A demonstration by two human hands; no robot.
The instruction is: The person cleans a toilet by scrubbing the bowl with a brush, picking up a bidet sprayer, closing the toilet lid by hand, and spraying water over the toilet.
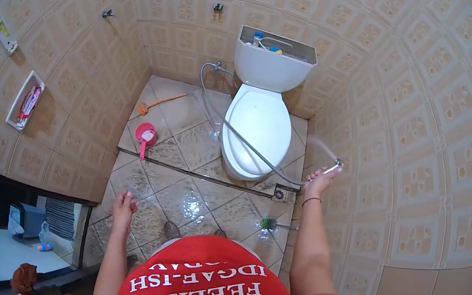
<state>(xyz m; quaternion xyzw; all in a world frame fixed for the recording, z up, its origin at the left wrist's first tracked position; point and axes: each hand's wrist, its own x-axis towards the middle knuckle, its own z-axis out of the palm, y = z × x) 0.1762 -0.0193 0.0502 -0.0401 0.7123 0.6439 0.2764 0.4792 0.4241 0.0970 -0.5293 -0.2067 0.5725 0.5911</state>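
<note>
My right hand (321, 180) is wrapped around a bidet sprayer (337, 165), held near the right wall. A thin jet of water leaves its head toward the upper left. The sprayer's grey hose (254, 149) loops from the wall valve (217, 66) across the closed lid of the white toilet (259, 128). My left hand (124, 211) hangs low over the wet floor with loosely bent fingers apart and nothing in it. Ahead of it lie a pink dipper (147, 134) and an orange-handled brush (143, 108).
The toilet tank (273, 65) stands without its lid. A green-headed brush (268, 223) lies by a floor drain (280, 194), beside a step edge (205, 176). The tiled floor (198, 147) is wet. At left are a wall soap tray (18, 103) and a doorway.
</note>
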